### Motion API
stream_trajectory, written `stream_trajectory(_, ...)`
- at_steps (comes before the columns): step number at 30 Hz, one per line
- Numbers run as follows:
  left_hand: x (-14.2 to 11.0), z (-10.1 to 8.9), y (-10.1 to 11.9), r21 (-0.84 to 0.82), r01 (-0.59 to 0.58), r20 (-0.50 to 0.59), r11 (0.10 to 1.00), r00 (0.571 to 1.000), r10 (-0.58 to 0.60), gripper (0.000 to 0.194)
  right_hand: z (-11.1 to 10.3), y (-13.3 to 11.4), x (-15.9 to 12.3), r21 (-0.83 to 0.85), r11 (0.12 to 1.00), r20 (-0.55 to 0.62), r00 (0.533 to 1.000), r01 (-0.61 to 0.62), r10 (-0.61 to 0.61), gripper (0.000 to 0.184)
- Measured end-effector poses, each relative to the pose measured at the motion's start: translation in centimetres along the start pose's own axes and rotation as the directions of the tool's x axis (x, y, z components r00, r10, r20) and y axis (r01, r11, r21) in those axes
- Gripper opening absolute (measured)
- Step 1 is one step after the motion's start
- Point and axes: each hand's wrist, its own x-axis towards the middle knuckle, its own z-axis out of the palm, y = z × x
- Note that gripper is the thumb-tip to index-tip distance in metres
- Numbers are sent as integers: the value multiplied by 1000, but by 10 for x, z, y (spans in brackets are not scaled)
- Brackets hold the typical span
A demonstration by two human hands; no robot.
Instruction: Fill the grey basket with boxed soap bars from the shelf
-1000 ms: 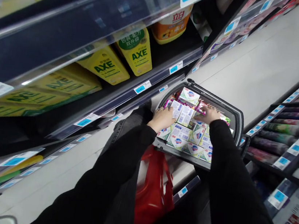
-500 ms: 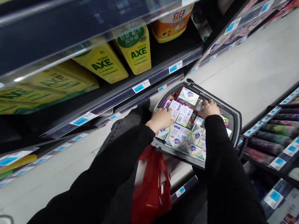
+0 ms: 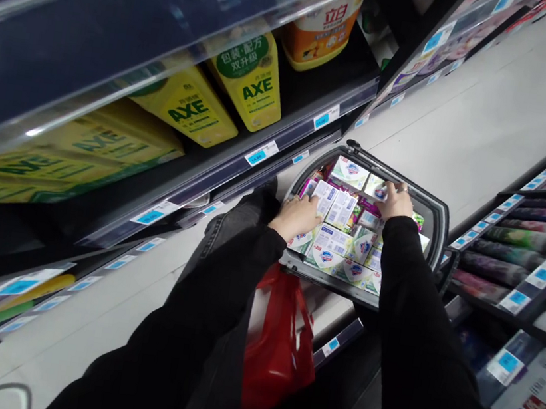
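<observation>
A dark-rimmed basket [image 3: 438, 226] is packed with soap boxes, white with green and a blue-and-red logo. Over the left part of the boxes lies my left hand [image 3: 297, 217], palm down with fingers spread against an upright-printed soap box [image 3: 324, 196]. My right hand [image 3: 397, 202] reaches in near the far rim. Its bent fingers grip the right end of a soap box [image 3: 375, 186], which sits beside another soap box [image 3: 350, 172]. Purple packaging shows in the gaps between boxes. My right wrist and sleeve hide some of the basket's right side.
Yellow AXE bottles [image 3: 258, 92] and an orange bottle [image 3: 322, 33] stand on the left shelf, close to the basket. A red bag [image 3: 278, 353] hangs below the basket. Shelves of tubes [image 3: 508, 252] line the right side. Pale floor [image 3: 491, 112] runs between.
The soap box at my right fingertips was tilted and partly covered; now it lies flatter alongside its neighbour. My right hand has shifted slightly right; my left hand has barely moved.
</observation>
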Motion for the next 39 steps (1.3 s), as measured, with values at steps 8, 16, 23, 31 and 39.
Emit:
stream_trajectory(8,1,0,2,25,-3,-6,1000,1000,3,51,5,5,0,122,992,-25,999,-27,30,60)
stream_trajectory(16,2,1,1,25,-2,-4,1000,1000,2,53,-13,-26,-30,284,958,111,994,-38,6,34)
stream_trajectory(23,4,1,2,20,13,2,1000,1000,-13,57,9,-75,-50,275,930,311,938,-244,155,56)
stream_trajectory(31,0,-1,2,25,3,11,1000,1000,-3,55,4,-46,-20,160,985,-58,995,-66,76,58)
stream_trajectory(39,-1,-1,3,36,4,22,999,1000,-4,55,4,-10,-4,11,991,-6,991,135,-135,54)
